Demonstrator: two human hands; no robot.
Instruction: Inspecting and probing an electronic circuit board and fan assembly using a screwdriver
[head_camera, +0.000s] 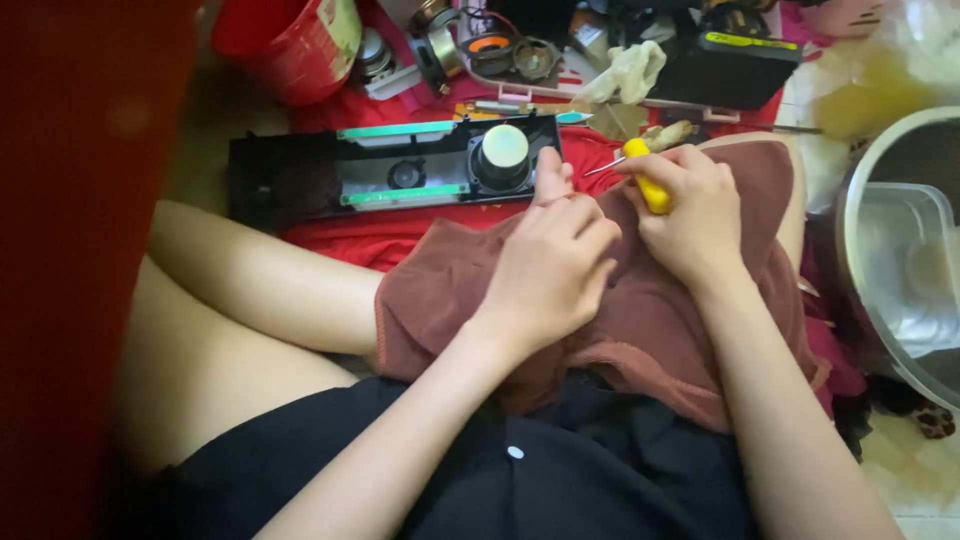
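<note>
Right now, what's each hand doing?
Left hand: fingers curled, resting on the brown towel; nothing visibly held.
Right hand: closed on a yellow-handled screwdriver.

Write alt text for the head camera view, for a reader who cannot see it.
A seated person's right hand grips a yellow-handled screwdriver beside the left hand, both over a brown towel on the lap. A black speaker panel lies ahead on red cloth.

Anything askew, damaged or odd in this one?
The black speaker panel lies opened on the red cloth, its round driver exposed. The right hand grips a yellow-handled screwdriver; the left hand rests on a brown towel.
</note>
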